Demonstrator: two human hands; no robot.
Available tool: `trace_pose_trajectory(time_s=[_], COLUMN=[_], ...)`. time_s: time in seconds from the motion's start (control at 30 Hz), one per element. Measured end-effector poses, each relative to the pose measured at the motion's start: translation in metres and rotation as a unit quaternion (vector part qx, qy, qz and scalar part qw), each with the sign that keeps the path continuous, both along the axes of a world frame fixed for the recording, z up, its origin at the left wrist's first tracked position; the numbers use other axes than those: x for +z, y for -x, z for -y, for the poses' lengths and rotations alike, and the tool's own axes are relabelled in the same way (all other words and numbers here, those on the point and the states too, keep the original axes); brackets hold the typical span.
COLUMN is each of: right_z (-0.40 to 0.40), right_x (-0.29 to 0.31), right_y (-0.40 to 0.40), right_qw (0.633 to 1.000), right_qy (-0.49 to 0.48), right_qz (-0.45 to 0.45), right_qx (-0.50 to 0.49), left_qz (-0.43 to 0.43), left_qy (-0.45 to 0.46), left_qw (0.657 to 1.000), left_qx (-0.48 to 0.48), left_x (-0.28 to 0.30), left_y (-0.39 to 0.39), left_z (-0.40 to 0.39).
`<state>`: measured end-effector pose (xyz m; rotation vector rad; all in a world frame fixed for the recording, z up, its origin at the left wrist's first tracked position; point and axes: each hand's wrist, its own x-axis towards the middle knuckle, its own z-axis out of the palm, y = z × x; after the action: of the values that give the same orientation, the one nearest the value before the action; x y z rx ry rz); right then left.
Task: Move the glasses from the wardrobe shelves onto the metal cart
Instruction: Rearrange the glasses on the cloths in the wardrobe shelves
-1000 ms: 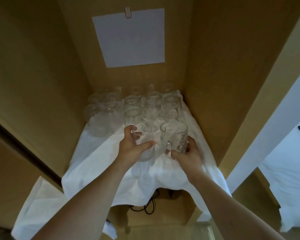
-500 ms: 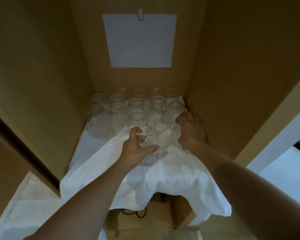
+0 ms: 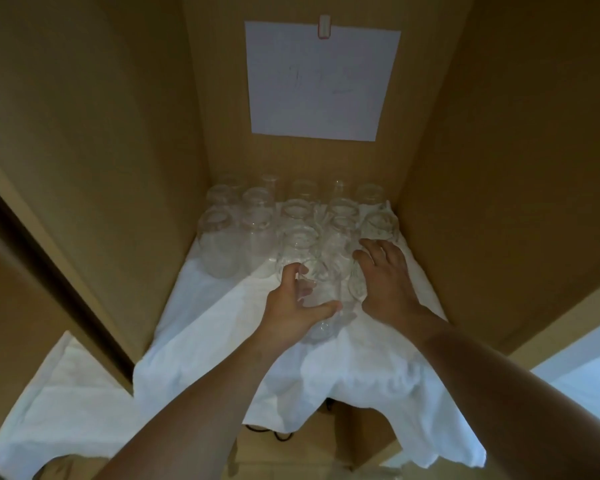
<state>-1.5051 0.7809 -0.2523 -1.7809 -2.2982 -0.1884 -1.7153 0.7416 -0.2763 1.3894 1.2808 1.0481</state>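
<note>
Several clear glasses [image 3: 293, 216] stand in rows at the back of a wardrobe shelf covered by a white cloth [image 3: 222, 317]. My left hand [image 3: 291, 306] grips the nearest clear glass [image 3: 324, 296] at the front of the group, thumb on its near side and fingers curled round its left side. My right hand [image 3: 385, 278] lies palm down just right of it, fingers spread and fairly straight, reaching over the front right glasses [image 3: 378, 226]. Whether it touches one is unclear. The metal cart is not in view.
The wooden side walls [image 3: 499, 168] close in on both sides of the shelf. A white paper sheet [image 3: 319, 81] is clipped to the back wall. The cloth hangs over the front edge; black cables [image 3: 274, 434] lie on the level below. More white cloth [image 3: 66, 410] lies at the lower left.
My right hand held a handled glass at the front a second ago; it has since moved back and right among the glasses and holds nothing visible. My left hand keeps its grip.
</note>
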Motion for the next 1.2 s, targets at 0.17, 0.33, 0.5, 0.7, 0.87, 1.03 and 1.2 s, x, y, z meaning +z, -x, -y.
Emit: trace_pose_trajectory(time_s=[0.17, 0.33, 0.5, 0.7, 0.87, 1.03, 1.2], right_z=[0.006, 0.017, 0.051, 0.074, 0.075, 0.068, 0.053], right_x=[0.017, 0.036, 0.013, -0.004, -0.017, -0.024, -0.027], right_y=[-0.006, -0.005, 0.005, 0.024, 0.028, 0.055, 0.102], right_qw=[0.997, 0.990, 0.968, 0.918, 0.904, 0.919, 0.922], right_qy=[0.070, 0.077, -0.048, 0.069, 0.148, 0.191, 0.207], right_qz=[0.018, -0.115, -0.246, -0.386, -0.392, -0.343, -0.327], right_qx=[0.017, -0.026, -0.013, -0.057, -0.081, -0.037, 0.006], left_qz=[-0.013, -0.015, -0.035, -0.029, 0.003, -0.067, -0.254], left_qy=[-0.001, -0.002, -0.009, 0.029, 0.094, 0.108, 0.059], left_qw=[1.000, 1.000, 0.999, 0.999, 0.996, 0.985, 0.950], left_qx=[-0.003, -0.006, -0.009, -0.008, 0.003, 0.117, 0.172], left_x=[0.003, 0.007, 0.001, -0.006, 0.002, 0.027, 0.059], left_y=[-0.004, -0.010, -0.016, -0.012, 0.000, 0.041, 0.098], left_z=[-0.004, 0.000, 0.013, 0.027, 0.037, 0.040, 0.041])
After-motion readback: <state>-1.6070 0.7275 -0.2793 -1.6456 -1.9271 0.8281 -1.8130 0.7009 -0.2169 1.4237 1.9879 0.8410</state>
